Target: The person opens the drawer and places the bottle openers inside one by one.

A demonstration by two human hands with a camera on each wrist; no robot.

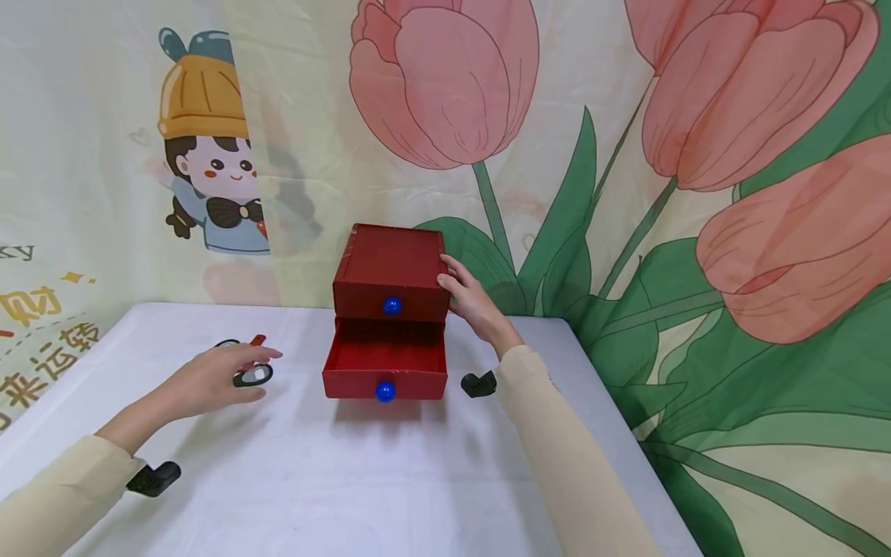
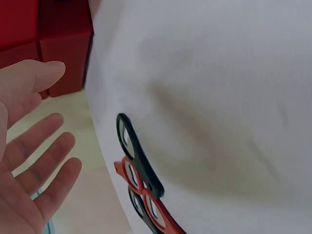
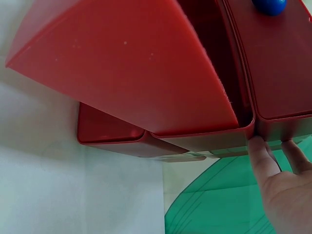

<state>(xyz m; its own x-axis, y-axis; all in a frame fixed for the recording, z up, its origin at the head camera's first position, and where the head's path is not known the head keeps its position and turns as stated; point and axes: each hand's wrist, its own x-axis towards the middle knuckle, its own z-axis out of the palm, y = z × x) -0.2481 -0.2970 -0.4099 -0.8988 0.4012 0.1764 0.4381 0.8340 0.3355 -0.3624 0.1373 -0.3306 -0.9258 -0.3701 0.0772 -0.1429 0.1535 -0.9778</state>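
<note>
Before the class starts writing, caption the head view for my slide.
The right hand touches a red cabinet, lower drawer open, while the left hand hovers by glasses.

Wall cloth (image 1: pixel 431 193) reads "ky", "财" and "来运转".

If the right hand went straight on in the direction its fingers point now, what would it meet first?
The red drawer unit: the right hand seems to touch its side, so almost no gap appears left, though the exact contact is hard to judge.
</note>
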